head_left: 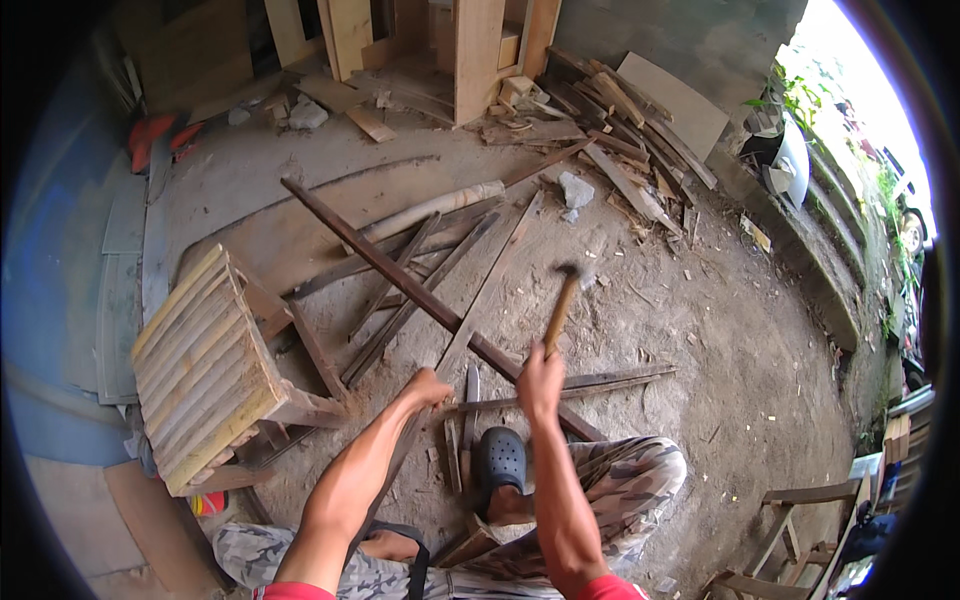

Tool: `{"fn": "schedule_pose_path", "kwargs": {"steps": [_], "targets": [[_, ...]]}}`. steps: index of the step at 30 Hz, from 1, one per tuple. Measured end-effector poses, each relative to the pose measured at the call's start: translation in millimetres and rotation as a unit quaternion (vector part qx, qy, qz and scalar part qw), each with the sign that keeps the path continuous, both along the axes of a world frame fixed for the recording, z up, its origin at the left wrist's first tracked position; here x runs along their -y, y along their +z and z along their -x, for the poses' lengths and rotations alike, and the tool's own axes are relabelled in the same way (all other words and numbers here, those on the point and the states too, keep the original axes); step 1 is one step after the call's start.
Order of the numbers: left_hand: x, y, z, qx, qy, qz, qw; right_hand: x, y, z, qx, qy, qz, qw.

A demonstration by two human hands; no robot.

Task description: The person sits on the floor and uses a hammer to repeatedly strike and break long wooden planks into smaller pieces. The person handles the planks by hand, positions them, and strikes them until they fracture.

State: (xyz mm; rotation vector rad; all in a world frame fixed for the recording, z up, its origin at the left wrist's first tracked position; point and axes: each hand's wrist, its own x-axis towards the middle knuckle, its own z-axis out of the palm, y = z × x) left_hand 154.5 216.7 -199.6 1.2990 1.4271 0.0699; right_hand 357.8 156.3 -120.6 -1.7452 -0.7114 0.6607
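Note:
My right hand (541, 380) is wrapped round the wooden handle of a hammer (561, 318), whose dark head points away from me and looks slightly blurred. My left hand (428, 388) is closed in a fist on a long thin wooden strip (497, 262). That strip slants from the far middle toward my lap and crosses a long dark wooden bar (400, 277). Between my hands, a flat grey blade-like piece (472, 384) lies on the ground. Thin slats (610, 381) lie by my right wrist, close to the grey clog (502, 458) on my foot.
To the left, a slatted wooden piece of furniture (205, 365) lies tilted. A heap of scrap wood (640, 130) and a stone (575, 190) are at the far right. A wooden frame (785, 545) stands near right; concrete steps (800, 250) edge the dirt floor.

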Motion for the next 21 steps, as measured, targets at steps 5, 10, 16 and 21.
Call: {"fn": "schedule_pose_path", "kwargs": {"steps": [5,10,16,21], "targets": [[-11.4,8.1,3.9,0.001,0.022,0.028,0.999,-13.7,154.8,-24.1,-0.137,-0.04,-0.342,0.929],[-16.5,27.5,-18.6,0.032,-0.011,0.033,0.999,23.3,-72.3,31.1,-0.004,-0.029,-0.139,0.99],[4.4,-11.5,21.1,0.057,0.035,-0.003,0.998,8.2,-48.8,23.4,0.011,0.041,0.026,0.999],[-2.5,4.0,9.6,-0.012,0.004,0.042,0.999,-12.6,155.1,-36.0,-0.135,-0.013,-0.228,0.964]]}}
